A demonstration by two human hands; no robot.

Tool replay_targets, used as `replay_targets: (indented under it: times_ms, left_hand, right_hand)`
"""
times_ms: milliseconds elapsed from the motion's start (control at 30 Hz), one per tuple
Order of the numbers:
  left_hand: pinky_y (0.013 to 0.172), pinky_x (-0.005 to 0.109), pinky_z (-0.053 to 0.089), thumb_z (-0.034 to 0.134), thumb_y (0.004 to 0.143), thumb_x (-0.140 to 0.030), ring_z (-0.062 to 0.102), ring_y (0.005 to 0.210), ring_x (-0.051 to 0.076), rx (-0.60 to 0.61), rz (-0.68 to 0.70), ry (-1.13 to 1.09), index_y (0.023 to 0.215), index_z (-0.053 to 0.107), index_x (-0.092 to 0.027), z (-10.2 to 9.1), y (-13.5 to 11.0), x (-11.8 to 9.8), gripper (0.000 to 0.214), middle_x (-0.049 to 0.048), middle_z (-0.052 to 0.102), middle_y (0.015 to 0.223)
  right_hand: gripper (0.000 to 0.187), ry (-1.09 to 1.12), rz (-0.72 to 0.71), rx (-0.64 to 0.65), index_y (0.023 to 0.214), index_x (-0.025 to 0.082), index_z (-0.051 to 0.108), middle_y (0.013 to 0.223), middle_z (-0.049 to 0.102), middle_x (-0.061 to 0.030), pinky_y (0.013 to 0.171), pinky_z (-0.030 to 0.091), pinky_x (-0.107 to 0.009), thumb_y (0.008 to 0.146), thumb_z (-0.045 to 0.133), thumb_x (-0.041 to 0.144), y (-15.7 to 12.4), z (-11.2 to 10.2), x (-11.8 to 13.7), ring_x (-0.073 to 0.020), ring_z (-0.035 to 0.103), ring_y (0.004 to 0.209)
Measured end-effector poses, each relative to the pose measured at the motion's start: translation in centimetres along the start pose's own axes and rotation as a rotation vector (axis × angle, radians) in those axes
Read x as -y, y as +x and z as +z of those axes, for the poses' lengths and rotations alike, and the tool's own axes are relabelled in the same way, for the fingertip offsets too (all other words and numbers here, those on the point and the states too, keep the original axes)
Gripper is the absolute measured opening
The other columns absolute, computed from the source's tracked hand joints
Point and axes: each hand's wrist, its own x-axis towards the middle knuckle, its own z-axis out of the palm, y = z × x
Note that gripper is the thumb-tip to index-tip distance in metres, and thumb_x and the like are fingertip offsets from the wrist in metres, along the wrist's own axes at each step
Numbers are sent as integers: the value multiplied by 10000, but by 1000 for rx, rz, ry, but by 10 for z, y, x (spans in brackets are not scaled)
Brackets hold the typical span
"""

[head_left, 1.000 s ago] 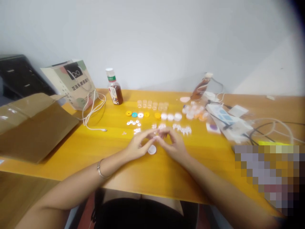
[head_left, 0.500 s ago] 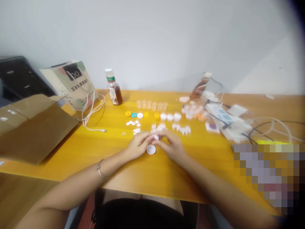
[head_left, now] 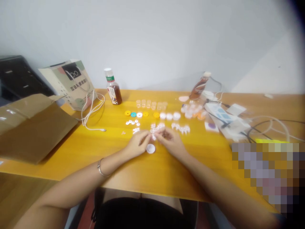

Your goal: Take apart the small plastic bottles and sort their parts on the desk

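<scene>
Just behind the white cap [head_left: 151, 148], which lies open side up on the yellow table [head_left: 147, 178], my two hands meet fingertip to fingertip. My left hand [head_left: 137, 144] comes in from the left of the cap and my right hand [head_left: 172, 143] from its right. Both are pinched shut on a small white piece [head_left: 154, 137], which sits off the table between them, just above the cap's far edge. The blur keeps me from telling which hand grips it harder.

A second ago my fingertips were joined a little farther behind the cap and the piece was hidden inside them. Now they have come nearer to the cap and a bit of the white piece shows. The cap itself has not moved. I judge that the piece is still being worked between my fingers and has not been set down.

Farther behind the cap lie small white bits [head_left: 157, 126], then a row of coloured rings [head_left: 133, 114] and clear little vials [head_left: 150, 103]. Well behind and left of the cap stands a tea bottle [head_left: 113, 89]
</scene>
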Motion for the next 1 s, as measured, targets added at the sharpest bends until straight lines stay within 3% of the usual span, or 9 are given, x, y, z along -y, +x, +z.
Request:
replay_targets:
  times_ms: [167, 300, 500, 733, 833, 900, 933, 1000]
  left_hand:
    - [601, 244, 357, 389, 862, -262, 470, 603, 125, -42, 45, 167, 703, 536, -163, -1, 0, 3, 238, 5, 521, 627]
    - [586, 239, 344, 394, 854, -254, 449, 582, 116, -41, 59, 172, 666, 527, -161, 0, 0, 2, 249, -3, 499, 596]
    - [530, 208, 327, 405, 852, -289, 427, 550, 96, -1, -33, 0, 644, 520, -143, 0, 1, -2, 279, -16, 498, 575]
    - [590, 214, 371, 415, 850, -410, 455, 587, 103, 115, -148, -367, 678, 517, -142, -6, 5, -2, 335, -10, 490, 602]
    - [580, 218, 355, 436, 827, -468, 433, 569, 102, 140, -173, -490, 668, 519, -141, -6, 7, 2, 373, -15, 458, 577]
    - [552, 216, 330, 454, 814, -484, 406, 549, 96, 152, -205, -543, 661, 514, -139, -6, 7, 4, 381, -19, 441, 572]
    - [545, 215, 320, 460, 811, -485, 397, 544, 94, 156, -216, -560, 663, 513, -139, -5, 6, 4, 380, -21, 435, 572]
    - [553, 217, 319, 460, 816, -478, 402, 555, 94, 162, -210, -573, 670, 517, -138, -5, 6, 5, 374, -21, 435, 581]
  right_hand:
    - [217, -158, -65, 76, 670, 176, 573, 609, 587, 15, 527, 411, -206, 824, 492, 305, -1, -2, 0, -92, 510, 537]
    - [248, -259, -110, 92, 643, 182, 546, 577, 558, 21, 516, 394, -208, 842, 452, 298, -1, -1, -3, -100, 504, 538]
    - [313, -248, -68, 91, 605, 185, 495, 556, 548, 23, 536, 403, -215, 876, 374, 285, 0, -1, -3, -106, 520, 534]
    - [320, -186, -92, 96, 668, 187, 531, 626, 578, 8, 607, 444, -241, 895, 365, 341, -2, -3, -2, -121, 555, 600]
    - [168, -106, -145, 90, 868, 199, 537, 724, 623, -3, 648, 467, -264, 856, 462, 350, -4, -2, -4, -132, 587, 666]
    - [287, -87, -199, 67, 1020, 212, 498, 788, 642, -15, 680, 479, -288, 780, 585, 341, -5, 0, -5, -146, 598, 712]
    - [339, -99, -221, 57, 1047, 216, 494, 802, 647, -19, 693, 483, -300, 753, 619, 333, -5, 0, -5, -152, 600, 724]
    - [268, -141, -235, 35, 1003, 221, 541, 807, 653, -25, 707, 487, -312, 762, 609, 317, -6, 1, -3, -157, 604, 734]
